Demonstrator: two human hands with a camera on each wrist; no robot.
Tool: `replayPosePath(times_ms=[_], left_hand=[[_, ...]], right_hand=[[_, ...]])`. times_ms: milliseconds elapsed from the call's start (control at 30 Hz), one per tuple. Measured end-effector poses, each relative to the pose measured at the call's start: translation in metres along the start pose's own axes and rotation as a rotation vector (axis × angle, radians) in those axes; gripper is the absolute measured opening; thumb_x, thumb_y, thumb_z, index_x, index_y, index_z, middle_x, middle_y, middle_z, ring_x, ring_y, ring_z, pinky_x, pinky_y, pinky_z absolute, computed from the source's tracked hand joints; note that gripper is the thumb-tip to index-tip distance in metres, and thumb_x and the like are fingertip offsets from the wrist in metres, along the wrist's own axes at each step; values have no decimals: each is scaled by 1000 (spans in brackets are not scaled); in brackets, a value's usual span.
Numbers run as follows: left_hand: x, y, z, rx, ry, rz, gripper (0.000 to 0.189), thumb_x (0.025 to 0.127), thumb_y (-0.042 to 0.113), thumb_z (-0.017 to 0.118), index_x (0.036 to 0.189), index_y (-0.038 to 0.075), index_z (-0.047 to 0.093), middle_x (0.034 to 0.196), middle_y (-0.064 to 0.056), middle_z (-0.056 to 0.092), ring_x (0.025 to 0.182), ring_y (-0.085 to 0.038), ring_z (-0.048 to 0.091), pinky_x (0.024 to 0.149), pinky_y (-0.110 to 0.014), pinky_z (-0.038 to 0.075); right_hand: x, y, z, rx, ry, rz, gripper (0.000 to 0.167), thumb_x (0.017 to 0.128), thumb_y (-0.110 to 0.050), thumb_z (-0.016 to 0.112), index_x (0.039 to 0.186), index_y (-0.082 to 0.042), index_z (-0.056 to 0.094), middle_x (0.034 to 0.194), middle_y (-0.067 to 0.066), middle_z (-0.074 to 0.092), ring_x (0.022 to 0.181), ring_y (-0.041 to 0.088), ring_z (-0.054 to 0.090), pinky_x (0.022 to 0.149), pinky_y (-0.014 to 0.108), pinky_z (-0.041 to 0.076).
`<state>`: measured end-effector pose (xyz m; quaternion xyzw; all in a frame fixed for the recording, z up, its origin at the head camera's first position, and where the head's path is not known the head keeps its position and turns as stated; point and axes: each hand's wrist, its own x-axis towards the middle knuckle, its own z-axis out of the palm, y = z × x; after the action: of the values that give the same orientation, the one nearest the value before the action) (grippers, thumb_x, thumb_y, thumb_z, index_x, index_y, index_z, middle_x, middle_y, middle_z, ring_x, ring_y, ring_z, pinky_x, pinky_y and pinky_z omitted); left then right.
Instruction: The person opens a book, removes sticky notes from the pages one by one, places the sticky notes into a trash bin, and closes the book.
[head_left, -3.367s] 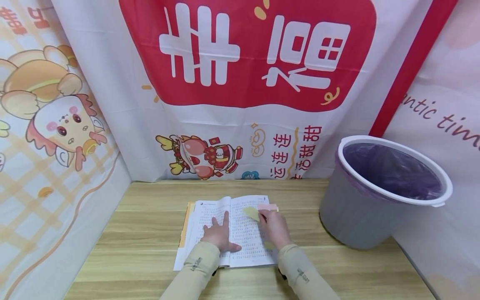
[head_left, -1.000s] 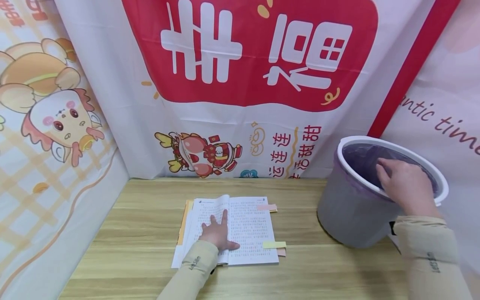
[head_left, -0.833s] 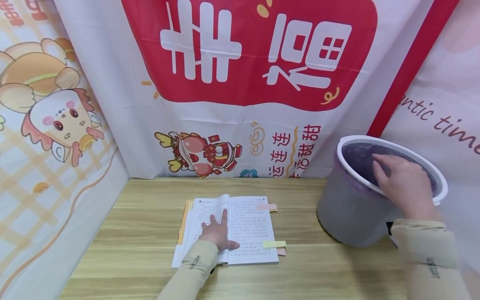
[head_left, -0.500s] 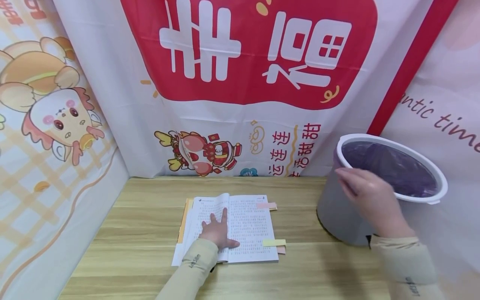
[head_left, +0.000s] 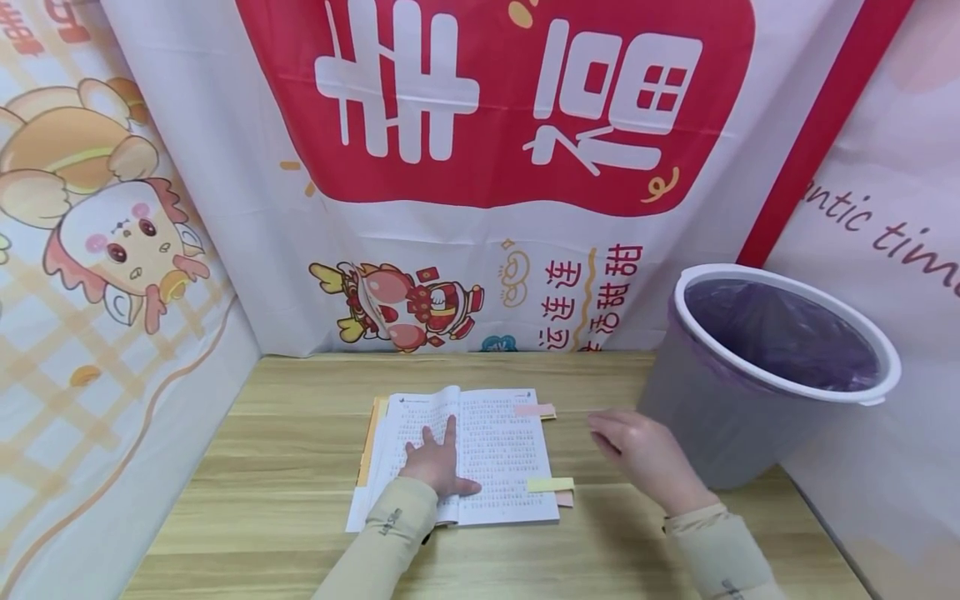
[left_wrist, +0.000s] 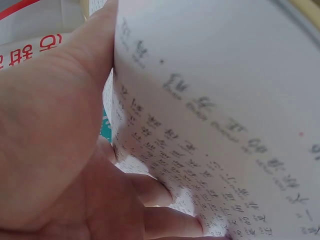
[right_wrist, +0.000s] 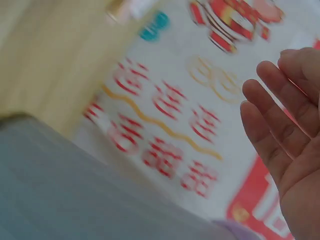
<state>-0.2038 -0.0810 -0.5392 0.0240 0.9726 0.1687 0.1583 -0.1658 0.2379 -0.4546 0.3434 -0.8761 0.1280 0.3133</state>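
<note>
An open book (head_left: 498,450) with printed text lies on the wooden table. My left hand (head_left: 432,465) rests on it with spread fingers, pressing around the middle fold; in the left wrist view the page curves up beside the hand (left_wrist: 100,185). From the book's right edge stick out a pink sticky tab (head_left: 534,410) near the top and a yellow sticky tab (head_left: 551,484) near the bottom, with another pink one under it. My right hand (head_left: 641,450) is in the air between book and bin, its fingers relaxed and holding nothing in the right wrist view (right_wrist: 295,135).
A grey trash bin (head_left: 720,417) with a white rim and purple liner stands at the right of the table (head_left: 300,392). Behind the table hangs a white and red printed cloth (head_left: 480,308), and printed walls stand at both sides.
A yellow slip pinched by my right hand over the right page earlier is gone from it. That hand went over the bin, then came back left. My left hand stayed on the book.
</note>
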Motion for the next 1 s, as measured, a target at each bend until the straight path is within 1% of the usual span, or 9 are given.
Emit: replayPosePath(times_ms=[67,200,333,400,467,600,767,933,1000], left_hand=[[1,0,-1,0,2,1,125,66,59,85,159,12,18,154,-37,20,132,-65,26,106,-69,30],[4,1,-3,2,2,0,126,65,60,85,159,12,18,154,-37,21,132,-64,27,108,-68,28],[7,0,-6,0,12,2,126,64,59,86,159,11,18,153,-38,22,131,-65,28,107,-68,30],[8,-1,-5,-1,17,0,126,64,59,86,159,12,18,153,-38,21,131,-66,27,104,-70,32],[7,-1,-3,-5,18,-2,126,64,59,86,159,12,18,153,-38,21,130,-67,26,101,-72,34],[4,0,0,-24,12,-9,125,64,57,87,159,12,20,154,-37,21,128,-69,25,93,-75,38],[2,0,2,-30,21,-6,126,62,56,88,159,13,20,153,-38,21,127,-70,25,92,-74,40],[1,-2,4,-25,29,-8,127,61,57,89,159,13,20,153,-38,22,126,-71,27,89,-74,43],[1,-1,4,-28,25,-11,127,61,57,89,159,13,20,153,-38,22,126,-71,26,90,-74,42]], right_hand=[[-8,-1,17,6,-74,38,29,73,-3,85,100,-6,77,98,8,74,87,24,71,74,39,59],[-22,-1,47,61,-223,110,26,77,-3,83,101,-6,77,100,8,74,92,24,70,79,40,59],[-31,-4,70,104,-311,176,23,80,-5,81,102,-6,76,104,9,73,97,25,69,84,41,57],[-36,-7,80,115,-342,208,26,80,-8,81,105,-5,76,107,10,72,100,27,68,87,42,57],[-42,-10,89,125,-358,224,31,80,-11,82,109,-6,75,111,11,72,103,28,67,89,44,56],[-53,-16,102,123,-345,230,38,78,-15,84,113,-4,74,115,12,70,106,29,66,90,44,55],[-55,-21,107,136,-336,212,35,78,-15,84,109,-4,75,113,12,70,104,27,66,90,42,55],[-53,-25,106,167,-408,245,34,80,-20,83,110,-6,75,115,10,70,106,27,65,90,44,55],[-54,-26,105,178,-447,263,34,81,-22,83,111,-7,75,115,9,70,107,27,65,91,44,54]])
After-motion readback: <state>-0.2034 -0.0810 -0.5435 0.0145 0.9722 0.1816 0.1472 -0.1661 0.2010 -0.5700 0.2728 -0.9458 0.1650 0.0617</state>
